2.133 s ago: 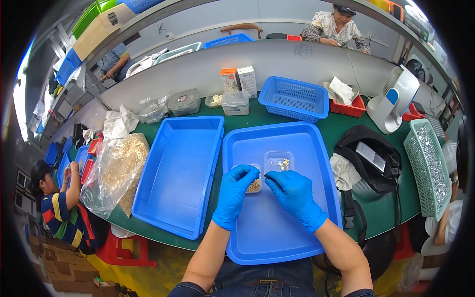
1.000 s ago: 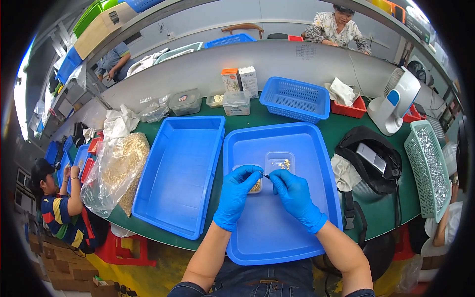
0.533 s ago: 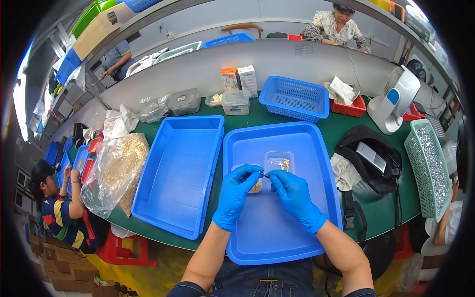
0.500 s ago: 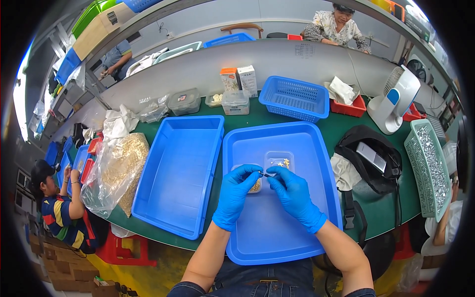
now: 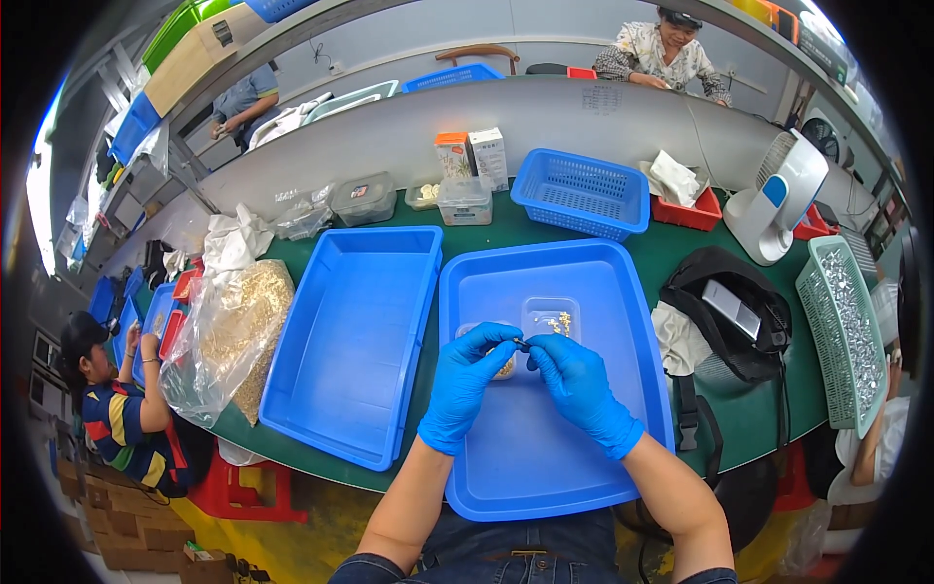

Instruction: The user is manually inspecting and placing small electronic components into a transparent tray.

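Note:
Both my hands wear blue gloves and meet above a large blue tray (image 5: 555, 477). My left hand (image 5: 470, 380) pinches one end of a small dark piece (image 5: 522, 344), too small to name. The fingertips of my right hand (image 5: 576, 382) close on its other end. Just beyond them, in the tray, stands a clear plastic container (image 5: 532, 313) with small yellowish parts (image 5: 558, 324) in it. A second clear container with small tan parts (image 5: 504, 368) sits between my hands, partly hidden by the left one.
To the left lie another blue tray (image 5: 350, 341) and a plastic bag of tan pieces (image 5: 238, 331). A blue basket (image 5: 580, 193) and a white fan (image 5: 778, 200) stand behind. On the right are a black bag (image 5: 725, 311) and a green basket of metal parts (image 5: 844, 331).
My fingertips have shifted very slightly, drawing closer together around the small dark piece. Across the partition, the person at the upper left has moved a little to the right.

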